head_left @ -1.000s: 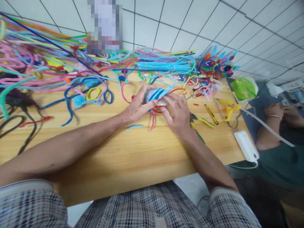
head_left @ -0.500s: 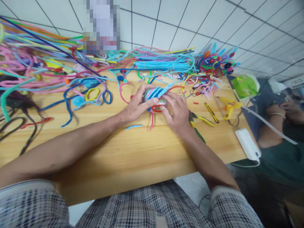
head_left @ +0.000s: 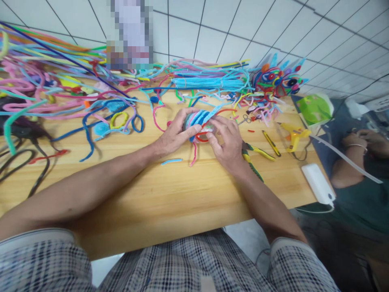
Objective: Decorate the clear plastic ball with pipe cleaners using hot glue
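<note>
Between my two hands is a rounded craft piece [head_left: 199,118] wound with blue, pink and teal pipe cleaners. My left hand [head_left: 180,132] is wrapped round its left side, thumb across the front. My right hand [head_left: 227,140] grips the right side, its fingertips on a red pipe cleaner [head_left: 226,111] that arcs out above the hand and also shows under the piece. A pink pipe cleaner end [head_left: 193,156] hangs down below. My fingers hide much of the piece's right side and underside.
Pliers [head_left: 255,156], a yellow cutter knife [head_left: 271,143], a yellow glue gun [head_left: 294,136] and a white box [head_left: 317,183] lie to the right. Bundled blue pipe cleaners [head_left: 212,83] and two finished colourful figures [head_left: 269,77] stand behind. Another person's arm [head_left: 349,162] is at far right.
Both hands stay at nearly the same spot on the craft piece. The red pipe cleaner now crosses nearer the front of the blue winding; my right fingers have shifted slightly.
</note>
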Tool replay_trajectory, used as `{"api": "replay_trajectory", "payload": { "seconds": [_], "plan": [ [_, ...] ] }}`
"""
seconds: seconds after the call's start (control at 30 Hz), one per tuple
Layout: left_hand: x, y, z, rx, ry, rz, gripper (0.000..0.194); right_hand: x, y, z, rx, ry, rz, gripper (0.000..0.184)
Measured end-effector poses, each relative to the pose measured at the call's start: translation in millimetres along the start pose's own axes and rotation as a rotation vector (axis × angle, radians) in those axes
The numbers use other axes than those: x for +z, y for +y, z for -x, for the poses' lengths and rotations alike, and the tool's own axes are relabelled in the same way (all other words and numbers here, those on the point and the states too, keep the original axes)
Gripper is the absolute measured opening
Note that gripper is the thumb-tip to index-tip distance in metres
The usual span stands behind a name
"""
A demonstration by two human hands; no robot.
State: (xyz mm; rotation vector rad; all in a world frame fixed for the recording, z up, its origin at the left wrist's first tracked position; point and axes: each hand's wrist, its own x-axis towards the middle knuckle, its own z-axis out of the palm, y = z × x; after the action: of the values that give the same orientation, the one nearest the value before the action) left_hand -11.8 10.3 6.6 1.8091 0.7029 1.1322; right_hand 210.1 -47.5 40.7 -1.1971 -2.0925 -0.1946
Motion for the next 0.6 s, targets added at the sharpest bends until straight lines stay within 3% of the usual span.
{"api": "replay_trajectory", "payload": {
  "seconds": [0.6],
  "plan": [
    [0.2,-0.9,3.4,-0.013,0.032,-0.02,0.063,-1.1,-9.3,0.6,-0.049,0.016,-0.063,0.037]
  ]
}}
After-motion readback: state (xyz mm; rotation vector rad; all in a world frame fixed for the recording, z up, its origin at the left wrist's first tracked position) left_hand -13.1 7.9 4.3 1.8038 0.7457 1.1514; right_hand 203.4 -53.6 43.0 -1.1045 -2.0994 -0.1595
